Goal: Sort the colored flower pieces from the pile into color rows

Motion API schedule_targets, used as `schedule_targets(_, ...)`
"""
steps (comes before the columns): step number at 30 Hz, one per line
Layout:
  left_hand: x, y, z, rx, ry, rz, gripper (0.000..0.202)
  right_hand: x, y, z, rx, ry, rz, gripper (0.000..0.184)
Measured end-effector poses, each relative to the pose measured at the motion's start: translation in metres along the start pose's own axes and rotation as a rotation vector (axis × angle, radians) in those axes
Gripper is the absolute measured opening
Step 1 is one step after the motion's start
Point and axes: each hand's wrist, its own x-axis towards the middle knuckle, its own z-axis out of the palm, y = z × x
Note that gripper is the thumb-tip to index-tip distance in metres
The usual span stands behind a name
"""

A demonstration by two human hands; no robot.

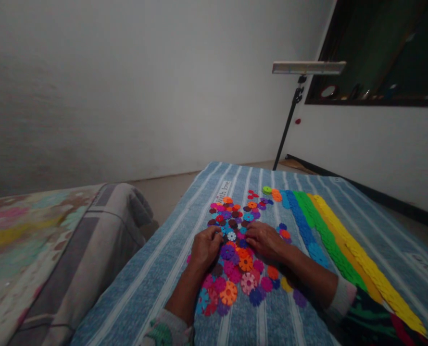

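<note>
A loose pile of notched, flower-shaped plastic discs [245,262] in orange, purple, pink, red, brown and blue lies on a blue striped cloth [156,269]. My left hand [206,246] rests at the pile's left side, fingers curled and pressed together by a small light blue disc [231,236]. From the right, my right hand [264,238] reaches over the pile with its fingers bent inward. What sits between the fingertips of either hand is too small or hidden to make out.
Right of the pile run long rows of overlapping discs: a blue row [300,221], a green row [329,240] and a yellow row [365,259]. A green disc stack [267,190] sits farther back. A lamp stand [289,120] rises behind. At left is a cloth-covered surface [106,240].
</note>
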Motion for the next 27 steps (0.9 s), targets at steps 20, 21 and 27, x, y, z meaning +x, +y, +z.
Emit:
schedule_targets(20,0.005,-0.002,-0.003,0.066,-0.016,0.014,0.028,0.030,-0.002,0.006,0.016,0.048,0.223,0.016)
schedule_targets(21,0.005,-0.002,-0.003,0.073,-0.016,0.019,0.028,0.029,-0.002,0.006,0.030,0.060,0.226,0.016)
schedule_targets(27,0.005,-0.001,-0.003,0.061,0.003,-0.004,0.026,0.021,0.006,0.003,0.144,0.132,0.277,0.010)
